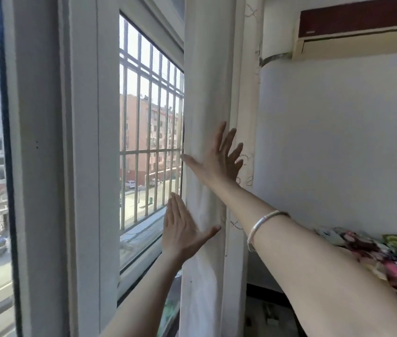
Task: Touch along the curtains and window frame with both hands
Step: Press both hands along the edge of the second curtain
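Note:
A white curtain (207,81) hangs bunched in a tall column at the right edge of the window. The white window frame (88,166) runs vertically on the left, with glass and metal bars behind it. My right hand (219,159) lies flat on the curtain at mid height, fingers spread and pointing up, thumb toward the glass. My left hand (182,229) sits lower, palm flat against the curtain's left side, fingers up, thumb stretched across the fabric. Neither hand holds anything. A silver bangle (263,227) circles my right wrist.
A red and cream air conditioner (360,27) is mounted high on the white wall at the right. Colourful fabric and packets (391,259) lie piled at the lower right. Outside the bars are buildings and a street.

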`<state>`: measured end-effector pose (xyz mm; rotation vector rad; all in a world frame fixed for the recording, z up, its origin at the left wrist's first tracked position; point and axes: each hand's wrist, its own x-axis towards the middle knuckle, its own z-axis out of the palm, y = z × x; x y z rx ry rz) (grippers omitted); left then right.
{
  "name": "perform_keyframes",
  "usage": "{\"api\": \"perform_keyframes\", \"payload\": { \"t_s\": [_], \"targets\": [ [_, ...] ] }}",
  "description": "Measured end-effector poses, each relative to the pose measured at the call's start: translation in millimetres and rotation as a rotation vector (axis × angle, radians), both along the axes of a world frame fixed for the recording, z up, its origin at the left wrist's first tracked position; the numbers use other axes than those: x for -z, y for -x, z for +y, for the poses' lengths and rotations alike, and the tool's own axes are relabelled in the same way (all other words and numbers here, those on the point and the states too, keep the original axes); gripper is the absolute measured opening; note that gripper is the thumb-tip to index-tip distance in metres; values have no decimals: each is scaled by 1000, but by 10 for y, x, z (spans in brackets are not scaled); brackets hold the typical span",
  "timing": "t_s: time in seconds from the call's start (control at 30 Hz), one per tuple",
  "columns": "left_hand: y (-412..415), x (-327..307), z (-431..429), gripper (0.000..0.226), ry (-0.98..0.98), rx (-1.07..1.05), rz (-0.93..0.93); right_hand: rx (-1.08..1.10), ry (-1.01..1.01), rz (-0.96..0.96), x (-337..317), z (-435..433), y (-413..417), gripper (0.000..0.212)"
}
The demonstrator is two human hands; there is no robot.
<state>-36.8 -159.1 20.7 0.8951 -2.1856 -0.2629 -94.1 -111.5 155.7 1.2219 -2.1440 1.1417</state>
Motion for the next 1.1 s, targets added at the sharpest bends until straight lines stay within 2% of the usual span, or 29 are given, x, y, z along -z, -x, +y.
{"api": "perform_keyframes", "payload": {
  "t_s": [0.17, 0.4, 0.7, 1.1],
  "targets": [
    [530, -17, -225, 110, -3, -21, 6, -35, 87, -4, -224, -311, 370, 111],
    [1278, -16, -637, 76, 9, -64, 90, 117, 63, 85, -348, -836, 1034, 71],
    [2294, 90, -1277, 70, 49, -6, 76, 154, 17, 125, -294, -1388, 2152, 65],
    [4087, 140, -2050, 67, 15, 114, 93, 346, 10, 132, -259, -2166, 3835, 64]
  ]
}}
